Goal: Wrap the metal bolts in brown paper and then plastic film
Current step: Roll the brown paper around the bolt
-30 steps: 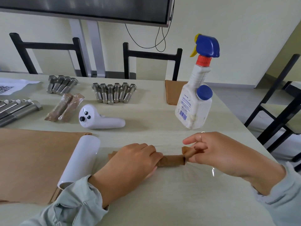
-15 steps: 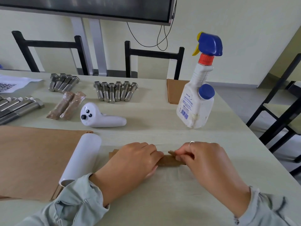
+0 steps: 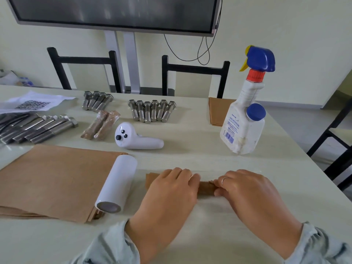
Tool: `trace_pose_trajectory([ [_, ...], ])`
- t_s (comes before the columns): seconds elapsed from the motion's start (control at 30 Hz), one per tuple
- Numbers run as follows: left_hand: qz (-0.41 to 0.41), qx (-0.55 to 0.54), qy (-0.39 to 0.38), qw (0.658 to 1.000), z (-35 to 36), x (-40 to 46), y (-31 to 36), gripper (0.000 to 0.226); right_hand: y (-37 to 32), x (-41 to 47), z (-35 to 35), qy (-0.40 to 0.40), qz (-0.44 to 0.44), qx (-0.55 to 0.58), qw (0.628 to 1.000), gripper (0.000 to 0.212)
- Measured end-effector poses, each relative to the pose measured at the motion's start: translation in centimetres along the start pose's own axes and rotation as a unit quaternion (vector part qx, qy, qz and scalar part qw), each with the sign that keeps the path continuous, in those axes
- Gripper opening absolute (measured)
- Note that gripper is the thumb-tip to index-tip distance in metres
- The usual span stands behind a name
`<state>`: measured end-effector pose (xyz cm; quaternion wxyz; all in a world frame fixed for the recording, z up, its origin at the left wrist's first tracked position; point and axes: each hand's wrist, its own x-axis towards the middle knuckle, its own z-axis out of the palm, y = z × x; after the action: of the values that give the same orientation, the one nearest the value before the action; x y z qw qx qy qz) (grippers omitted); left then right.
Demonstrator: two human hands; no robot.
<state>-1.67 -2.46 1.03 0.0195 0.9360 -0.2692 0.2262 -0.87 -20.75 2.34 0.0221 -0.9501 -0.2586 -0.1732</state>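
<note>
a brown paper roll lies near the front of the surface, on clear plastic film. the left hand and the right hand each curl their fingers over an end of it. a white film roll rests just left, on brown paper sheets.
</note>
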Motion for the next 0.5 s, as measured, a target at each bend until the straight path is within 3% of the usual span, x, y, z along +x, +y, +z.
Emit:
trace_pose_trajectory([
  [0.13,-0.122,0.024,0.042,0.991,-1.1,-2.5,0.2,0.011,0.3,0.3,-0.1,0.009,-0.006,0.003,1.000,0.030],
  [0.23,-0.176,0.035,0.065,0.982,-0.8,-3.5,-0.1,0.023,0.5,0.4,-0.2,0.018,-0.015,0.003,1.000,0.030],
  [0.33,-0.187,0.032,0.066,0.980,-0.2,-3.4,0.3,0.032,0.8,0.4,0.1,0.017,-0.014,0.006,1.000,0.030],
  [0.4,-0.174,0.014,0.034,0.984,-0.2,-3.3,0.4,0.023,1.0,0.4,0.2,0.013,-0.016,0.021,1.000,0.024],
  [0.5,-0.172,-0.081,-0.005,0.982,-0.2,-3.1,0.2,0.030,1.3,0.7,0.2,-0.036,0.006,0.019,0.999,0.012],
])
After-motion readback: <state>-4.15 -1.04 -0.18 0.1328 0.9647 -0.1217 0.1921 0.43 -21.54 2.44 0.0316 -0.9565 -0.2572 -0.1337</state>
